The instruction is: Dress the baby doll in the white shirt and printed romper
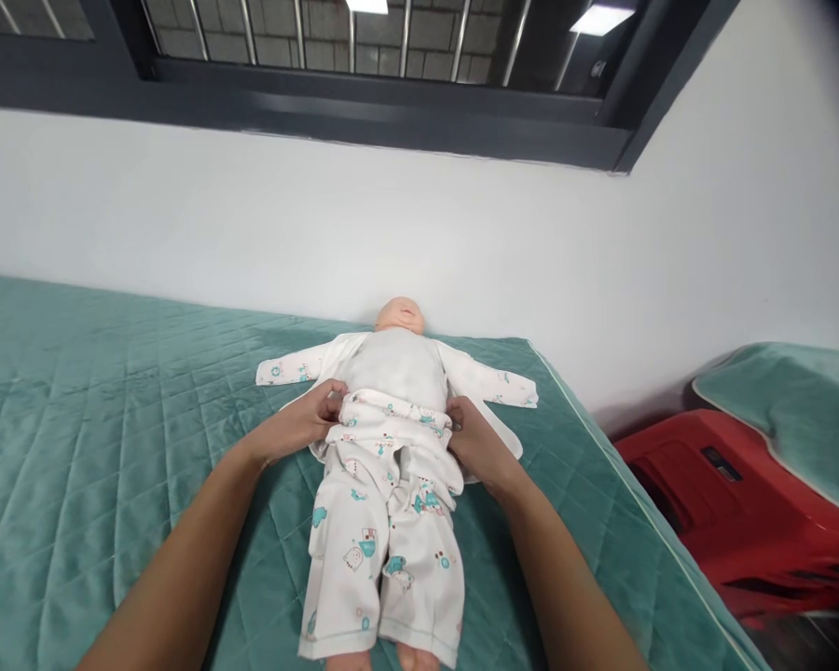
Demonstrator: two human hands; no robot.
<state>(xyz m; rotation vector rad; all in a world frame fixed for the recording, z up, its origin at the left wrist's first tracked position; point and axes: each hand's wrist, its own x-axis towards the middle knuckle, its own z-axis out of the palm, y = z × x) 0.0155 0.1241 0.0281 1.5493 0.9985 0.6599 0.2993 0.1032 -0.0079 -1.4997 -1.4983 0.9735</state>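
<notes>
A baby doll [400, 315] lies on its back, its head close to the wall. It wears white printed pants [353, 522] and a white jacket [489, 377] that is spread apart over a plain pale torso [398, 368]. At the left side of the waistband, my left hand [314, 415] has its fingers closed on the pants' edge. My right hand [474, 433] pinches the waistband on the opposite side, its fingertips partly hidden by the cloth. The waist cloth is bunched in folds between both hands. Bare doll feet show below the cuffs.
A green quilted cover [146, 447] lies under the doll, with a piped edge at the right. Beyond it stand red plastic stools [755, 494] with green cloth [797, 401] on top. A white wall [252, 214] and a dark-framed barred window [364, 102] rise behind.
</notes>
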